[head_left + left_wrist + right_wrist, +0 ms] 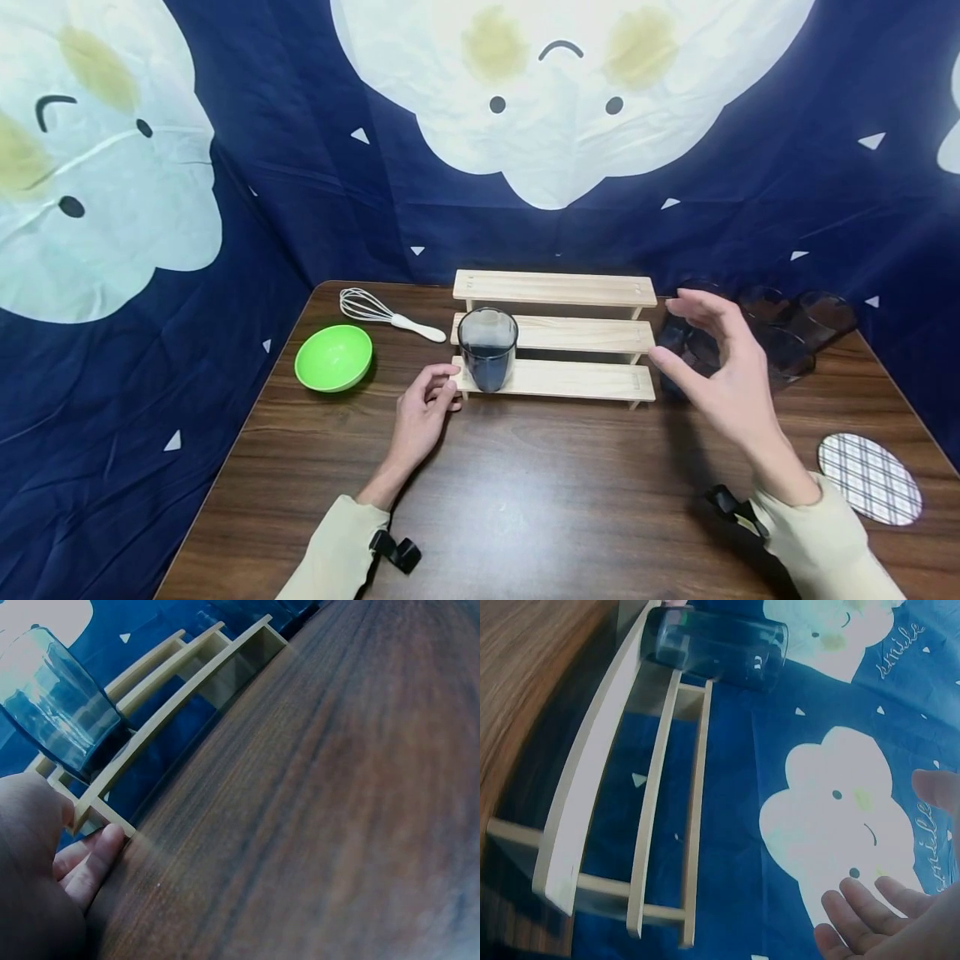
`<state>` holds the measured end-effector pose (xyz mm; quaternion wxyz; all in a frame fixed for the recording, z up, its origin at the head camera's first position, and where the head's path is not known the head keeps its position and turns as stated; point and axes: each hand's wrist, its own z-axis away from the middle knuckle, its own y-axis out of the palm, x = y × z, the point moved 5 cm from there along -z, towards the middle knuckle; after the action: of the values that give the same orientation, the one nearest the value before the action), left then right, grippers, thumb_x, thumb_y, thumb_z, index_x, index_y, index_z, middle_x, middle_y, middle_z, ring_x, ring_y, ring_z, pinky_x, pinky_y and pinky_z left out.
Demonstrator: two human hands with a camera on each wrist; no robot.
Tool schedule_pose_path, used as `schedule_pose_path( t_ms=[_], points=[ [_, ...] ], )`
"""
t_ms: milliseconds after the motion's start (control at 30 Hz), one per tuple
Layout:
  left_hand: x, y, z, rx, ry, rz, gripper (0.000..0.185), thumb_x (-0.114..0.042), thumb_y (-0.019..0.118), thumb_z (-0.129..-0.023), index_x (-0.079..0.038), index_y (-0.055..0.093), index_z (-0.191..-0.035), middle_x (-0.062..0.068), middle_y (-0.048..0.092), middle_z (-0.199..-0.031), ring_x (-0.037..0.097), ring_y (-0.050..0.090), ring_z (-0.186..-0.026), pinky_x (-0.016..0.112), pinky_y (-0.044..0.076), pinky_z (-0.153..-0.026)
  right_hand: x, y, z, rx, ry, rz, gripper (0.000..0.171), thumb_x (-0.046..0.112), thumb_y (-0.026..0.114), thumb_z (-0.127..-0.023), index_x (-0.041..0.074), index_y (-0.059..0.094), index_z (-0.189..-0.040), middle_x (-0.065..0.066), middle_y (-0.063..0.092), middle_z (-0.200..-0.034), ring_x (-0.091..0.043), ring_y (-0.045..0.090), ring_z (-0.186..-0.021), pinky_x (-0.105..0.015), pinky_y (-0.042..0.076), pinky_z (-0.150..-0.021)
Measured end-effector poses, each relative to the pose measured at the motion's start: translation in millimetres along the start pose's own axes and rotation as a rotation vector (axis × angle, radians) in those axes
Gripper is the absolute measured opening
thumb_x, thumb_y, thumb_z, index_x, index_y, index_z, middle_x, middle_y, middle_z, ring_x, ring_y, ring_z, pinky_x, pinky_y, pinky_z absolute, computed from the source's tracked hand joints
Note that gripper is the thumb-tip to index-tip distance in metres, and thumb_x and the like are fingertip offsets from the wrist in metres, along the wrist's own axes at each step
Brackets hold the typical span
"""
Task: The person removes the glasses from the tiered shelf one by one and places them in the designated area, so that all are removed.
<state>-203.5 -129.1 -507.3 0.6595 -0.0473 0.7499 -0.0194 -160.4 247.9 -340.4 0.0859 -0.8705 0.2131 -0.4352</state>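
A three-tier wooden display rack (570,379) stands on the table, and a dark tinted drinking glass (489,354) stands upright at the left end of its lowest tier. My left hand (423,412) grips that same end of the rack, thumb and fingers about the end piece (112,817) in the left wrist view. Raised at the rack's right side, my right hand (731,375) has its thumb and fingers spread in a curve and holds nothing. Behind and beside it are several more dark glasses (821,321), partly covered by the hand.
A green bowl (333,358) and a white whisk (397,319) lie left of the rack. On the right of the brown wooden table (525,500) is a round checked mat (870,479). Dark blue cloth (292,167) with white clouds hangs behind and to the left.
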Motion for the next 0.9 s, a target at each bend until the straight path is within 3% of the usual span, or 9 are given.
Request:
schedule_pose_path(
  t_ms=[333, 500, 667, 900],
  points=[
    [-2.7, -1.2, -0.5, 0.002, 0.013, -0.001, 0.021, 0.003, 0.065, -0.11, 0.003, 0.071, -0.13, 0.028, 0.076, -0.116, 0.032, 0.077, -0.102, 0.031, 0.073, -0.083, 6.7, 28.3, -9.5, 0.073, 0.013, -0.031, 0.083, -0.013, 0.089, -0.081, 0.007, 0.059, -0.156, -0.008, 0.07, -0.14, -0.009, 0.062, -0.131, -0.019, 0.047, -0.117],
    [-2.0, -1.6, -0.5, 0.0, 0.004, -0.003, 0.021, 0.003, 0.065, -0.109, 0.003, 0.071, -0.129, 0.027, 0.076, -0.115, 0.032, 0.077, -0.102, 0.031, 0.073, -0.083, 9.6, 41.8, -12.6, 0.109, 0.01, -0.066, 0.085, -0.009, 0.091, -0.081, 0.01, 0.058, -0.157, -0.008, 0.069, -0.141, -0.013, 0.061, -0.129, -0.021, 0.047, -0.113],
    [-0.1, -1.5, -0.1, 0.001, -0.003, -0.01, 0.021, 0.002, 0.065, -0.11, 0.003, 0.071, -0.13, 0.027, 0.076, -0.115, 0.031, 0.078, -0.101, 0.03, 0.073, -0.083, 9.7, 54.0, -14.3, 0.133, 0.001, -0.102, 0.085, -0.008, 0.092, -0.08, 0.006, 0.057, -0.156, -0.01, 0.068, -0.141, -0.015, 0.061, -0.133, -0.024, 0.046, -0.116],
    [0.8, -0.1, -0.4, -0.001, 0.003, -0.008, 0.022, 0.004, 0.065, -0.109, 0.003, 0.071, -0.13, 0.027, 0.076, -0.115, 0.031, 0.077, -0.101, 0.03, 0.073, -0.083, 7.4, 72.7, -13.3, 0.186, 0.022, -0.058, 0.088, 0.003, 0.096, -0.081, 0.009, 0.055, -0.159, -0.008, 0.068, -0.144, -0.023, 0.061, -0.136, -0.024, 0.045, -0.12]
  ],
)
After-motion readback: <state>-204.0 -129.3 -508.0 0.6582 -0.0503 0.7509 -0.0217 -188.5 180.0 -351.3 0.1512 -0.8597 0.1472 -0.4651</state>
